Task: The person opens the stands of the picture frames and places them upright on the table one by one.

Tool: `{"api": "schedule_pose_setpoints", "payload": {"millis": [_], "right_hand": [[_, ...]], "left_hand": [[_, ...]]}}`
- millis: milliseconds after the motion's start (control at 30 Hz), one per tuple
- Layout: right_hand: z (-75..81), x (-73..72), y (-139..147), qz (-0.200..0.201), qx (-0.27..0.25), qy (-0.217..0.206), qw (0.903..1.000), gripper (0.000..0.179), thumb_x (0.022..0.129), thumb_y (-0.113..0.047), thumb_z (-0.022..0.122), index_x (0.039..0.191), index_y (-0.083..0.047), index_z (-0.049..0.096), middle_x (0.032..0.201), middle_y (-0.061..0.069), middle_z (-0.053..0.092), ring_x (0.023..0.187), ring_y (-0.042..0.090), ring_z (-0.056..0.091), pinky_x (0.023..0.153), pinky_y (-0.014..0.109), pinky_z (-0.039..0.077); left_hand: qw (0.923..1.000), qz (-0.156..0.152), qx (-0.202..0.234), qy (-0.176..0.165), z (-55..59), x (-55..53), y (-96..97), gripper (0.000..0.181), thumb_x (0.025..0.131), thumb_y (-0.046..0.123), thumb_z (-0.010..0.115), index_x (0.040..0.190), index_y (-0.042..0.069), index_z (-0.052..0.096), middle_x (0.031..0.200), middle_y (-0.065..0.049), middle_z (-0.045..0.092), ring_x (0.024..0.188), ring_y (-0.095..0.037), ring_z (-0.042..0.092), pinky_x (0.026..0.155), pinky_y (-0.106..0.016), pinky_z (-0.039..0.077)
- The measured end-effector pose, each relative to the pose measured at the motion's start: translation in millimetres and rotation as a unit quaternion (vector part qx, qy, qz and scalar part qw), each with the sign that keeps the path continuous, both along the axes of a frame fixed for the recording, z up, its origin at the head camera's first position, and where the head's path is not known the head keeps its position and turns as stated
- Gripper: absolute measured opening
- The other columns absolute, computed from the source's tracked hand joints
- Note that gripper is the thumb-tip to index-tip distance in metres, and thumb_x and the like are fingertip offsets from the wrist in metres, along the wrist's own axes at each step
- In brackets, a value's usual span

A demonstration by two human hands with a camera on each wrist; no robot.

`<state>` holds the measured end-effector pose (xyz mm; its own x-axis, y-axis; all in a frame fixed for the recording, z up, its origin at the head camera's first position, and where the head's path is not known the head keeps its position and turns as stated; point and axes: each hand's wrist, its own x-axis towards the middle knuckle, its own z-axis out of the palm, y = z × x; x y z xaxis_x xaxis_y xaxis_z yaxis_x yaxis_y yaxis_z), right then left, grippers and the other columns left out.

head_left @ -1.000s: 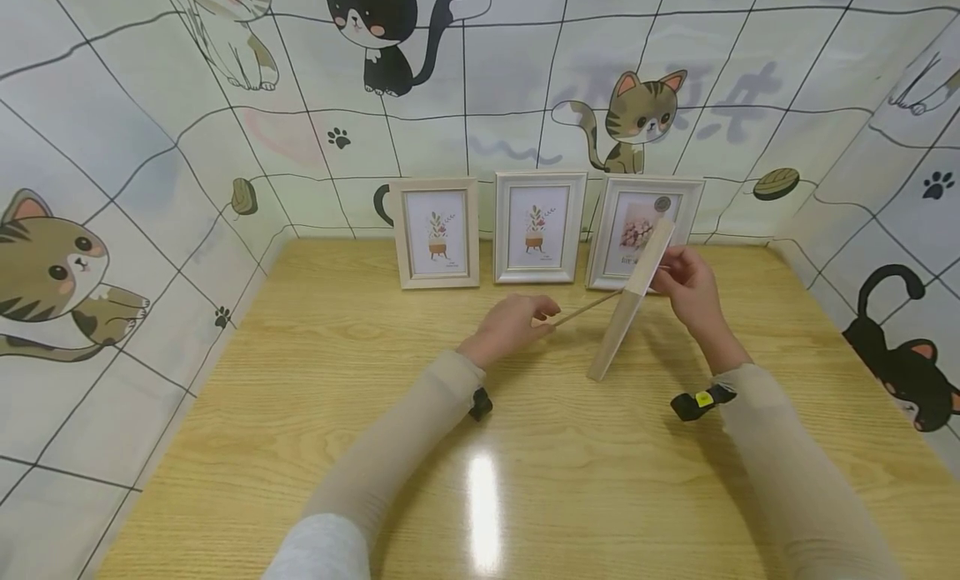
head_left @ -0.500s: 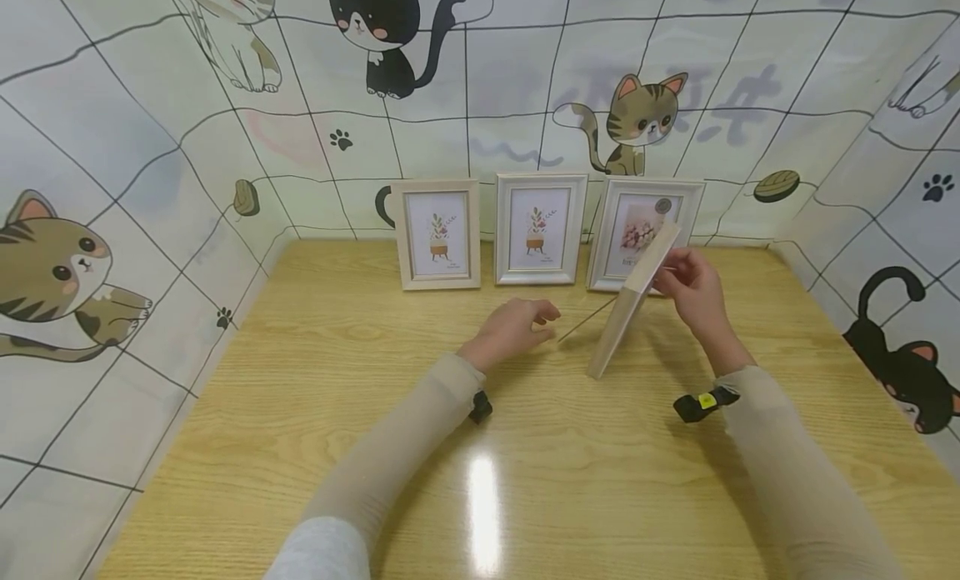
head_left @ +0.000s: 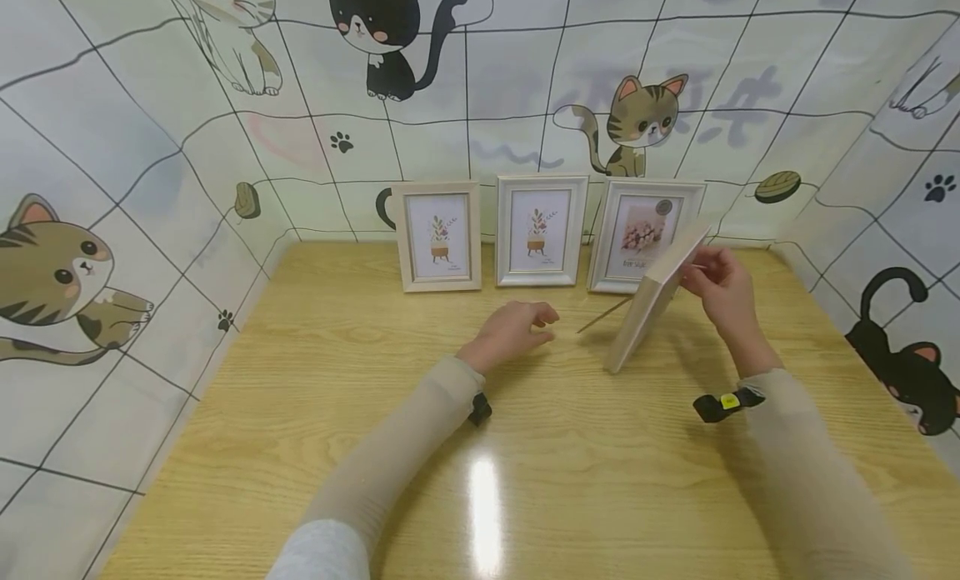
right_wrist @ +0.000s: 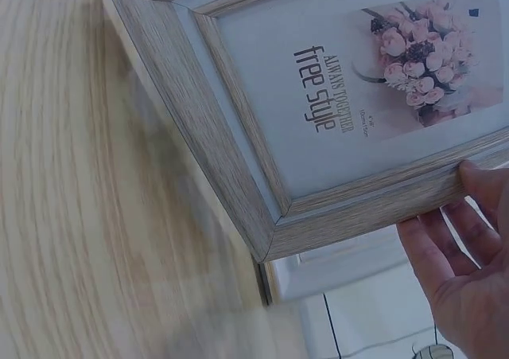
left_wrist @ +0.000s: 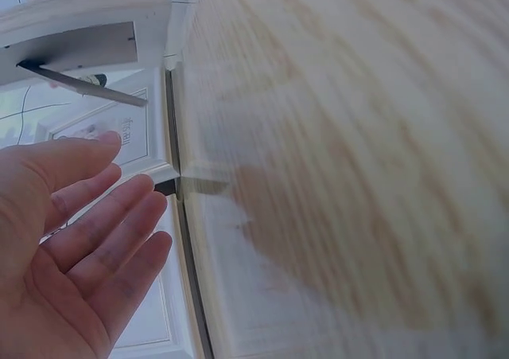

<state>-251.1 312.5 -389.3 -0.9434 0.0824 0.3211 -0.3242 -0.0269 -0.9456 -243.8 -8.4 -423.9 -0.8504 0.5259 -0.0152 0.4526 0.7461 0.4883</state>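
My right hand (head_left: pixel 726 301) pinches the side edge of a wood-grain picture frame (right_wrist: pixel 183 104), thumb on the front and fingers behind. Its front, seen in the right wrist view, shows pink flowers and "free style" lettering. From the head the frame stands nearly edge-on, tilted, over the table. A thin stand leg (head_left: pixel 602 316) sticks out from its back toward my left hand (head_left: pixel 513 330). That hand holds nothing, with loosely bent fingers a short way left of the leg's tip. The left wrist view shows the dark back and the swung-out leg (left_wrist: pixel 87 87).
Along the back of the wooden table (head_left: pixel 360 430) stand a cream frame (head_left: pixel 407 238), a white frame (head_left: pixel 537 281) and another white frame (head_left: pixel 600 238), the last partly covered by the held one. Cat-patterned sheeting (head_left: pixel 510 72) rises behind and at both sides.
My left fingers have come off the stand leg and stay nearly in place. My right hand has moved the frame rightward and tilted it further, carrying the leg away from my left hand.
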Motion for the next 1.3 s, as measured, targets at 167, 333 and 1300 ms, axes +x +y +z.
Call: {"api": "schedule_pose_setpoints", "payload": {"millis": [167, 333, 1300], "right_hand": [[3.6, 4.5, 20.5, -0.035, 0.004, -0.002, 0.9994, 0.029, 0.092, 0.011, 0.059, 0.102, -0.016, 0.061, 0.094, -0.012, 0.068, 0.084, -0.004, 0.068, 0.072, 0.011, 0.057], [7.6, 10.3, 43.7, -0.071, -0.005, -0.009, 0.9974, 0.024, 0.093, 0.006, 0.061, 0.103, -0.015, 0.061, 0.093, -0.011, 0.068, 0.085, -0.003, 0.067, 0.071, 0.010, 0.057], [23.2, 19.9, 129.1, -0.411, 0.136, -0.165, 0.8860, 0.023, 0.100, -0.020, 0.055, 0.095, -0.040, 0.044, 0.094, -0.024, 0.040, 0.077, -0.012, 0.044, 0.061, -0.004, 0.037]], "left_hand": [[1.0000, 0.001, -0.001, 0.001, -1.4, -0.6, 0.1, 0.035, 0.097, 0.030, 0.065, 0.130, 0.019, 0.064, 0.128, 0.005, 0.069, 0.115, -0.011, 0.066, 0.097, -0.027, 0.054], [1.0000, -0.001, 0.000, 0.004, -1.7, -0.5, 0.3, 0.034, 0.097, 0.030, 0.066, 0.129, 0.018, 0.064, 0.128, 0.004, 0.070, 0.115, -0.011, 0.066, 0.098, -0.028, 0.055], [1.0000, 0.003, 0.000, -0.007, -2.7, -5.6, -7.9, 0.033, 0.098, 0.030, 0.064, 0.129, 0.018, 0.064, 0.129, 0.003, 0.069, 0.117, -0.013, 0.065, 0.100, -0.030, 0.054]]}}
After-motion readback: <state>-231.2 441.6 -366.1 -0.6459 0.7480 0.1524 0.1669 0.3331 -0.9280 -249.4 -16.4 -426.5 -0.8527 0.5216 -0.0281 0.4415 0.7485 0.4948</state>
